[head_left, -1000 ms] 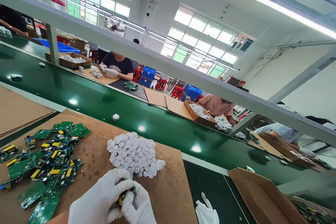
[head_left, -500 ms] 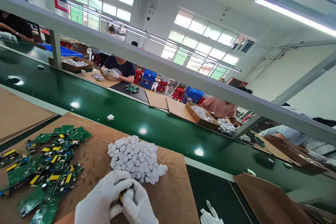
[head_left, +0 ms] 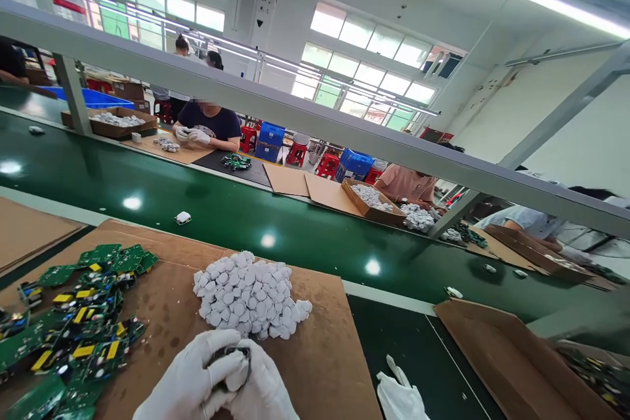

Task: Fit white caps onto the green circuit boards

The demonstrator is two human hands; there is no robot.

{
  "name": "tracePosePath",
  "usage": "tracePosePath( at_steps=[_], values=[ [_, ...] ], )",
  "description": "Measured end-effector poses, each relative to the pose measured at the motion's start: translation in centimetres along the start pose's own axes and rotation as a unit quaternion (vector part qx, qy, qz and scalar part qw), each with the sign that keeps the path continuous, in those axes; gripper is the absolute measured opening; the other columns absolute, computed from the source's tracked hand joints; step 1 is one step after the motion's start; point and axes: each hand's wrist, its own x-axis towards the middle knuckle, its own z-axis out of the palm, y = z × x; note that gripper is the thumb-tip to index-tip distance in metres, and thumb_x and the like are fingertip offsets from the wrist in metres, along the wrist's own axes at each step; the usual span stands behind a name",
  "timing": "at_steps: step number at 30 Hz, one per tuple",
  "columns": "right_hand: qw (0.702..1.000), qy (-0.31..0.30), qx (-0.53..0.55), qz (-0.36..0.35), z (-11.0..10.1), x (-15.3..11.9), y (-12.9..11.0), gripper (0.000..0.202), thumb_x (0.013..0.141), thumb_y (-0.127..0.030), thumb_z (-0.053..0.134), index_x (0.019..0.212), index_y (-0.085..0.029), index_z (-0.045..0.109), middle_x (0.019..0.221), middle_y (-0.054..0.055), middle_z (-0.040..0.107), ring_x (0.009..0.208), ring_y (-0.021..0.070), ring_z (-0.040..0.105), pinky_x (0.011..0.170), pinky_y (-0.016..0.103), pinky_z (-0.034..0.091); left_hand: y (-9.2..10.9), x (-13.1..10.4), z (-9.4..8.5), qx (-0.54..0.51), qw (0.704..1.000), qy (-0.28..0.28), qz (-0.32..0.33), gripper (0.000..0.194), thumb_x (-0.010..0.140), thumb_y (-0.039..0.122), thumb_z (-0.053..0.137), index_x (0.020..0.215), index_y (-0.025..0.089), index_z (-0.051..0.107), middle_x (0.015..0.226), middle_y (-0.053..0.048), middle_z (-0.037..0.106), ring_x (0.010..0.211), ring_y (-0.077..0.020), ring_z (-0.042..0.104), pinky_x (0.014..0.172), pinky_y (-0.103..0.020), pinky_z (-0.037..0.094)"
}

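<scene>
My left hand (head_left: pixel 189 377) and my right hand (head_left: pixel 268 384), both in white gloves, meet at the lower middle of the head view. Between them they grip a small circuit board (head_left: pixel 224 353), mostly hidden by the fingers. A round white piece (head_left: pixel 237 378) shows at the board, under my fingers; whether it is fixed there I cannot tell. Just beyond my hands lies a heap of round white pieces (head_left: pixel 251 295) on a brown cardboard sheet (head_left: pixel 325 341). To the left, green circuit boards (head_left: pixel 83 321) with yellow parts are piled loosely.
A green conveyor belt (head_left: pixel 305 236) runs across, carrying a board with a white top (head_left: pixel 183 218). A grey rail (head_left: pixel 295 111) crosses above it. At right are a white glove (head_left: pixel 401 397) and a cardboard box (head_left: pixel 512 361). Co-workers sit across the belt.
The view has shifted slightly. The board with the white top on the belt sits further left. My hands stay together, and their fingers have closed further over the held board, whose yellow part no longer shows.
</scene>
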Motion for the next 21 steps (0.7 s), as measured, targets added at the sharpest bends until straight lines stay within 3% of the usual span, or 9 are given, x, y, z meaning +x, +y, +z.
tracePosePath(
  at_steps=[4,9,15,19,21],
  values=[
    [1.000,0.004,-0.004,-0.005,0.4,-0.2,-0.2,0.031,0.066,-0.040,0.082,0.078,-0.016,0.067,0.053,-0.004,0.053,0.052,0.0093,0.050,0.050,0.021,0.045,0.2,-0.3,0.0,-0.040,0.999,-0.001,-0.023,0.072,0.074,0.005,0.060,0.136,0.038,0.044,0.133,-0.003,0.060,0.113,-0.0231,0.064,0.084,-0.025,0.059],
    [1.000,0.006,0.012,0.008,0.5,-0.1,0.1,0.039,0.062,-0.049,0.080,0.074,-0.016,0.063,0.053,-0.004,0.054,0.059,0.0136,0.057,0.054,0.026,0.048,0.0,0.5,-0.5,0.017,1.000,-0.015,0.020,0.066,0.075,0.007,0.060,0.132,0.037,0.048,0.130,-0.003,0.062,0.114,-0.0221,0.063,0.094,-0.026,0.053],
    [0.976,0.096,-0.195,-0.029,0.9,-0.3,0.0,0.034,0.058,-0.033,0.080,0.064,-0.016,0.052,0.055,-0.008,0.048,0.051,0.0040,0.038,0.048,0.017,0.032,0.0,0.7,-0.5,0.104,0.993,0.002,0.063,0.061,0.072,0.013,0.065,0.128,0.033,0.051,0.120,-0.005,0.069,0.103,-0.0225,0.070,0.087,-0.026,0.057],
    [0.996,0.043,-0.083,0.011,1.3,-0.6,-0.5,0.040,0.061,-0.048,0.079,0.062,-0.017,0.054,0.057,-0.004,0.052,0.057,0.0101,0.051,0.053,0.022,0.040,-0.2,0.9,-0.6,0.085,0.993,0.013,0.084,0.057,0.073,0.013,0.066,0.126,0.031,0.054,0.119,-0.005,0.070,0.103,-0.0214,0.070,0.089,-0.024,0.056],
    [0.999,0.021,-0.038,0.019,1.4,-0.7,-0.7,0.039,0.063,-0.046,0.080,0.059,-0.017,0.054,0.056,-0.003,0.051,0.061,0.0125,0.054,0.055,0.024,0.043,-0.4,0.7,-0.4,0.062,0.996,0.019,0.066,0.056,0.073,0.012,0.066,0.125,0.031,0.055,0.121,-0.006,0.069,0.106,-0.0221,0.068,0.092,-0.026,0.054]
  ],
)
